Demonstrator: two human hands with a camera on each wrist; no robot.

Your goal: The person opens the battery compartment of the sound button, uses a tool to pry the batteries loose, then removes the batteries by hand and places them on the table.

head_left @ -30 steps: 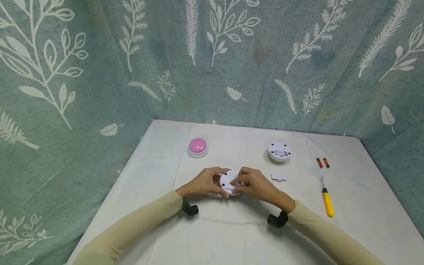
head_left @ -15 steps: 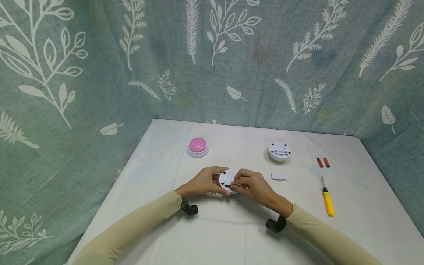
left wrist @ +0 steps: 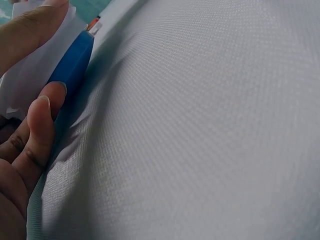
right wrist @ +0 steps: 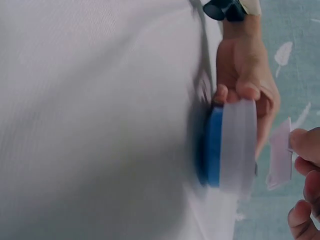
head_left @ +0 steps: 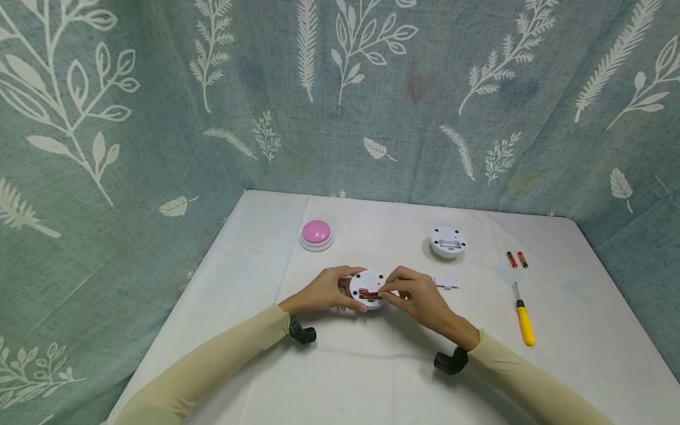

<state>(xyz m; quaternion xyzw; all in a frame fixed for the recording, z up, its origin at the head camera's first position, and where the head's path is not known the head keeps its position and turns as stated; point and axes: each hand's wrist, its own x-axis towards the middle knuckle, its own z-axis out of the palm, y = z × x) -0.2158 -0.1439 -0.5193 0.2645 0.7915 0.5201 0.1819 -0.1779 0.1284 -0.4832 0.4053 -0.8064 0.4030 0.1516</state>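
My left hand (head_left: 326,290) grips a round push button (head_left: 368,277) by its rim, with the white base up. Its blue cap (left wrist: 75,57) faces the cloth in the left wrist view. In the open battery compartment lie red-and-black batteries (head_left: 366,293). Just off the base, my right hand (head_left: 417,295) pinches a small white battery cover (right wrist: 281,155) between thumb and finger. A gap separates cover and base in the right wrist view. The cover is hard to make out in the head view.
A pink push button (head_left: 316,232) stands behind the left hand. At the back right sits an upturned push button (head_left: 448,242) with its compartment uncovered. Another cover (head_left: 446,283), two batteries (head_left: 517,260) and a yellow-handled screwdriver (head_left: 525,321) lie to the right on the white cloth.
The right hand has lifted the battery cover off the base and moved slightly right with it, exposing the red batteries. The left hand keeps its grip on the push button.
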